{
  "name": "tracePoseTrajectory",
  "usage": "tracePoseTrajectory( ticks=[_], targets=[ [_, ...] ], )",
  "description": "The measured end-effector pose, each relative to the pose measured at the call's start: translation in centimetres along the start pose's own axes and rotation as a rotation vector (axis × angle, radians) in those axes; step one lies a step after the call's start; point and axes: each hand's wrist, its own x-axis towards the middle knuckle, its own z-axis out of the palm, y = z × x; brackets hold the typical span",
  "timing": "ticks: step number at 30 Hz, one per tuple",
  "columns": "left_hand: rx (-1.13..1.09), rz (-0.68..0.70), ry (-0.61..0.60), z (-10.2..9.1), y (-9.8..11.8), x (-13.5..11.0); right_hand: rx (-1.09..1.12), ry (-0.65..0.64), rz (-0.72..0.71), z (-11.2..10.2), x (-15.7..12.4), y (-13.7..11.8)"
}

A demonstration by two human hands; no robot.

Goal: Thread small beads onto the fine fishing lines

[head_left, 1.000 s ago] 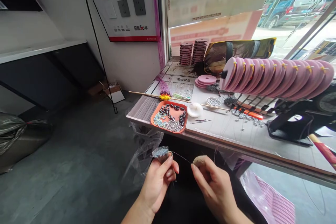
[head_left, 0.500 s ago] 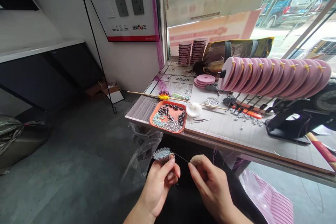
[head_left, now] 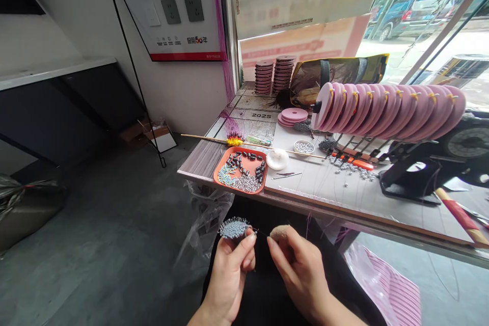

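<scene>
Over my lap, my left hand (head_left: 233,270) pinches a round cluster of small grey-blue pieces (head_left: 234,227) between thumb and fingers. The pieces bristle outward like a brush head; their exact kind is too small to tell. A thin dark line (head_left: 261,233) runs from the cluster toward my right hand (head_left: 303,270), whose thumb and index finger are pressed together on its end. A tan cover (head_left: 279,232) wraps that index fingertip. Just beyond my hands, at the table edge, lies an orange tray (head_left: 216,175) with black barrel-shaped pieces, pale green sticks and shiny silver beads.
A stand bears a row of pink spools (head_left: 385,112) at the right of the table (head_left: 328,191). Loose silver beads (head_left: 353,169), a small bead dish (head_left: 304,147), a white round pad (head_left: 277,159) and a thin stick (head_left: 202,138) lie behind the tray. Plastic bags hang below.
My hands have come slightly closer together, leaving a shorter stretch of line between them. The cluster now shows more of its top. The whole view has shifted a little.
</scene>
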Motion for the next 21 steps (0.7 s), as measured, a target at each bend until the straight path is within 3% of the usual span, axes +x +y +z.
tracePoseTrajectory(
  ticks=[13,18,21],
  targets=[
    [0.020,0.005,0.134,-0.3,-0.2,0.3,0.002,0.002,-0.052,-0.3,0.1,-0.1],
    [0.126,0.055,0.113,-0.6,-0.7,0.1,-0.212,-0.014,-0.333,-0.7,0.9,-0.6],
    [0.132,0.017,0.025,-0.7,-0.8,-0.1,-0.388,-0.027,-0.389,-0.3,1.2,-0.5]
  ],
)
